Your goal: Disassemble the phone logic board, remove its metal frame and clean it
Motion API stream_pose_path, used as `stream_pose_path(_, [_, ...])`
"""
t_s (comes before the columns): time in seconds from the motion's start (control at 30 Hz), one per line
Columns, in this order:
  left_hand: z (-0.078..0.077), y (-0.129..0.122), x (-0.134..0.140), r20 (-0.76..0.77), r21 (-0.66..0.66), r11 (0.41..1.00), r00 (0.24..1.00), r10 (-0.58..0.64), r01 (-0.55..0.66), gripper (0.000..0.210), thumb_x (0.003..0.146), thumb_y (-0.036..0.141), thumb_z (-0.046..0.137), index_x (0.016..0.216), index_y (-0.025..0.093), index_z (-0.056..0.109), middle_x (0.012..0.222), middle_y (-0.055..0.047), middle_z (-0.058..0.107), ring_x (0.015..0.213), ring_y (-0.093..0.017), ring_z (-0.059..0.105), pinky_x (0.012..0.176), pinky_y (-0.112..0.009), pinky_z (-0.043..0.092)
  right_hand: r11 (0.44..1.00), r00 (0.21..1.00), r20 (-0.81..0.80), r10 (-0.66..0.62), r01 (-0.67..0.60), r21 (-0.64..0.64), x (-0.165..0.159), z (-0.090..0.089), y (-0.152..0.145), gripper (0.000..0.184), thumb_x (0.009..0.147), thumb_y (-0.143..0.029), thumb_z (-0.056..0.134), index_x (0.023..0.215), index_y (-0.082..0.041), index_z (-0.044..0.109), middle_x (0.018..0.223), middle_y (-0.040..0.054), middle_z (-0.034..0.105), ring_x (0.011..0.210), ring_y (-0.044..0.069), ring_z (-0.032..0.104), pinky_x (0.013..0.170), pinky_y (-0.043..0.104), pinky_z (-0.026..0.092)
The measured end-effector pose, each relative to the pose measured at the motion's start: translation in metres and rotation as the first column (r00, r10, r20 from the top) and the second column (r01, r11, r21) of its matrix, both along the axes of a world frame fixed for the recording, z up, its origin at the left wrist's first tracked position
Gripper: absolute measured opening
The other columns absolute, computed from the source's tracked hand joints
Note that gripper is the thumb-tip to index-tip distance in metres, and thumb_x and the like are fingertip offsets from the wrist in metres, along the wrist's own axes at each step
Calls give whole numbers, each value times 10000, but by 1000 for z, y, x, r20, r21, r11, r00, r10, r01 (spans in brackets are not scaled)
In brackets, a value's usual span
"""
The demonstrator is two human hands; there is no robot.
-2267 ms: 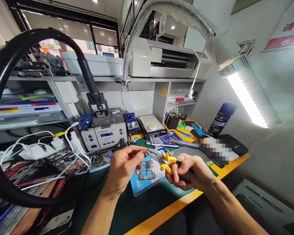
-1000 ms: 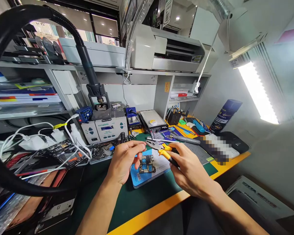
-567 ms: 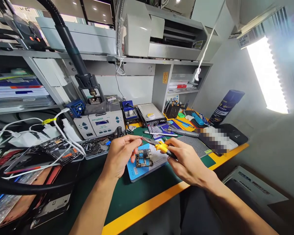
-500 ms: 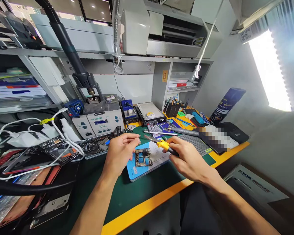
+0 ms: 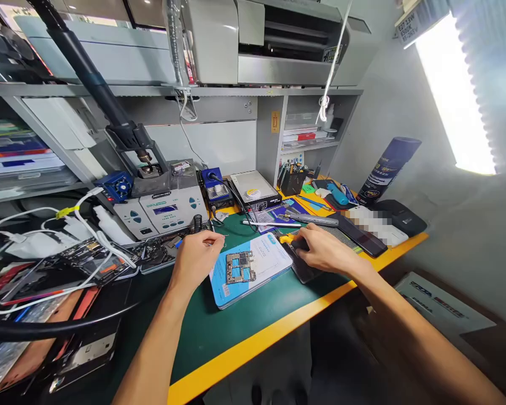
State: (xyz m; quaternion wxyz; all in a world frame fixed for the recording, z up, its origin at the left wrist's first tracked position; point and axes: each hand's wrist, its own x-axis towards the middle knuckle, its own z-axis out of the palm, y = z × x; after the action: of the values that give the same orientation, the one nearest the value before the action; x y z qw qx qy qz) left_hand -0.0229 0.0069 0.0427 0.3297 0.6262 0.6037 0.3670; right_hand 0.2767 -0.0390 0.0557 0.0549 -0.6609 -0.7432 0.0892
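Two hands of mine are out over the bench (image 5: 261, 346), well in from its yellow front edge. My left hand (image 5: 196, 257) has its thumb and fingertips pressed together, pinching a tiny piece (image 5: 224, 241) too small to make out, just beside the left end of a flat blue and white case (image 5: 274, 250). On that case, toward its left end, lies a circuit board (image 5: 241, 267), apart from both hands. My right hand (image 5: 320, 247) is curled around the yellow and black pliers (image 5: 285, 239), near the case's right end; I cannot tell whether they touch anything beneath. Toward the bench's right edge lies a dark phone (image 5: 365, 237), with a tall can (image 5: 388, 169) beyond it, near the back right corner.
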Motion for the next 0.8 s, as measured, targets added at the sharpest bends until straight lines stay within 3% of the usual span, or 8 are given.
stream_pose_path(0.13, [-2, 3, -2, 53, -13, 1000, 999, 10, -9, 156, 850, 293, 725, 924, 160, 760, 960, -58, 790, 898, -212, 729, 857, -392, 554, 998, 998, 20, 66, -66, 13, -3, 16, -9, 183, 926, -270, 620, 1042, -146, 687, 1039, 138, 679, 954, 268, 652, 806, 322, 458])
stream_pose_path(0.23, [-1, 2, -2, 91, -20, 1000, 996, 24, -22, 150, 817, 282, 728, 901, 166, 772, 985, -79, 798, 916, -221, 733, 845, -372, 561, 986, 987, 16, 157, -158, 56, -22, 26, -15, 202, 952, -273, 611, 1093, -151, 689, 1053, 133, 687, 1045, 293, 627, 882, 365, 470])
stream_pose_path(0.33, [4, -1, 0, 125, -15, 999, 991, 49, -48, 154, 771, 291, 712, 845, 183, 792, 973, -89, 808, 905, -234, 737, 771, -316, 554, 897, 894, -96, 438, -428, 108, -49, 25, -11, 552, 900, -359, 727, 1387, -147, 578, 1277, 153, 660, 1192, 311, 591, 995, 413, 483])
stream_pose_path(0.4, [7, -3, 1, 145, -9, 997, 987, 75, -74, 171, 756, 308, 699, 824, 187, 800, 905, -78, 811, 864, -238, 738, 716, -291, 542, 843, 833, -133, 537, -525, 118, -63, 20, -4, 766, 842, -436, 792, 1477, -120, 505, 1328, 195, 640, 1225, 349, 578, 1012, 470, 493])
stream_pose_path(0.47, [9, -3, 1, 163, -5, 995, 982, 98, -98, 196, 753, 329, 697, 827, 181, 803, 836, -70, 801, 813, -237, 734, 670, -280, 530, 831, 815, -164, 556, -550, 86, -70, 16, 4, 807, 821, -463, 805, 1491, -131, 501, 1254, 187, 672, 1176, 349, 602, 955, 470, 531])
stream_pose_path(0.6, [12, -4, 1, 183, 1, 991, 974, 135, -137, 227, 750, 361, 713, 849, 175, 800, 792, -61, 781, 740, -215, 705, 600, -262, 492, 825, 809, -162, 564, -557, 93, -73, 9, 6, 718, 837, -417, 787, 1448, -139, 531, 1200, 164, 665, 1111, 316, 622, 929, 442, 543])
stream_pose_path(0.7, [12, -6, 1, 178, 0, 991, 975, 131, -133, 247, 760, 374, 710, 885, 182, 803, 782, -50, 769, 714, -200, 680, 564, -249, 459, 807, 798, -142, 586, -561, 184, -74, 1, -4, 744, 809, -381, 785, 1433, -90, 501, 1205, 177, 627, 1090, 314, 599, 918, 449, 546])
stream_pose_path(0.8, [13, -7, 1, 153, -7, 996, 984, 92, -92, 271, 777, 395, 699, 920, 190, 802, 787, -42, 765, 700, -194, 661, 550, -247, 436, 802, 799, -209, 564, -470, 368, -76, -10, -18, 731, 789, -320, 762, 1414, -93, 459, 1227, 183, 589, 1123, 308, 569, 955, 458, 536])
